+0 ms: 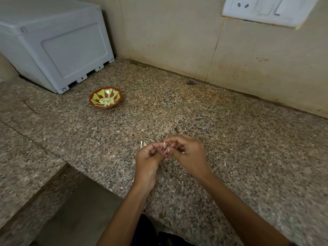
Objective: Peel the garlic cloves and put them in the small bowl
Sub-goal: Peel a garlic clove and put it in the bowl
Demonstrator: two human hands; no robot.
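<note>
Both hands meet just above the table (pixel 213 139), near its front edge. Left hand (pixel 149 157) w/ fingers curled in, pinching a garlic clove (pixel 164 145) whose pale tip pokes up between the two hands. Right hand (pixel 188 153) also curled, fingertips (pixel 167 139) on the same clove, prob. picking at its skin; can't tell how much skin is left, too small and partly hidden. So both grips are closed on the one clove.

Small bowl (pixel 106 97) sits well apart, up and to the left, close to the grey box (pixel 56 45). Peeled cloves (pixel 106 101) already lie in it, so the job looks partway done. A few bits of peel (pixel 142 144) lie on the table just beyond the left hand.

Handling, as a guess: clove is tiny, light, firm but bruisable; papery skin is dry, brittle, tears in flakes. Once bare it likely gets a bit tacky or slippery. Best hold is by its sides w/ one hand, while the other's nail catches the skin at the pointed tip or root end and strips lengthwise. Squeeze too hard and it may shoot out.
</note>
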